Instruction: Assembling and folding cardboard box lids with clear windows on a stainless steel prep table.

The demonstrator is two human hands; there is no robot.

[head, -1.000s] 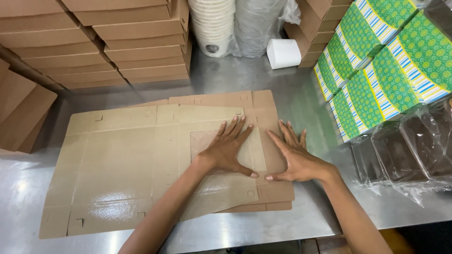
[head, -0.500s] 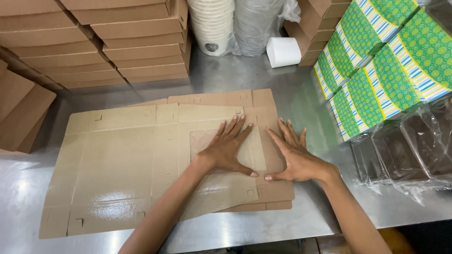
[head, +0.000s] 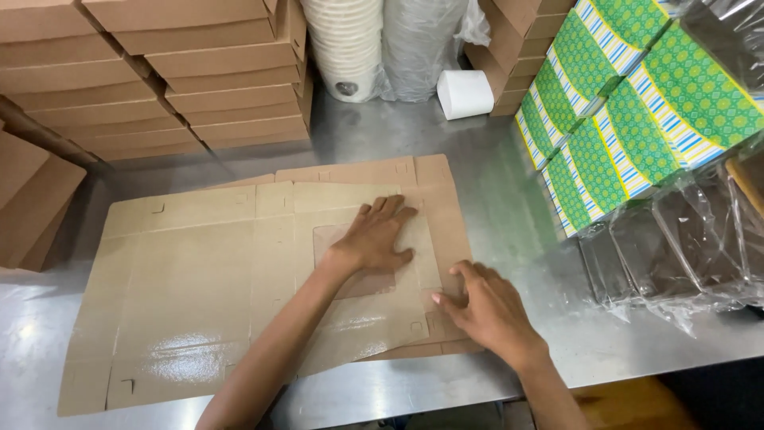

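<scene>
Flat box blank under both our hands on the steel table

We had the steel table (head: 517, 231) ringed by stacks of brown boxes (head: 199, 72), green patterned boxes (head: 629, 119) and a white roll (head: 464, 93). The flat cardboard sheet (head: 191, 295) with its clear window (head: 406, 243) lay unfolded on top of other flat sheets, so by our reckoning no side was raised yet and all the folding remained. Our left hand (head: 374, 239) pressed flat on the window, fingers spread; our right hand (head: 489, 310) rested on the sheet's right edge, fingers loosely curled, gripping nothing.
</scene>
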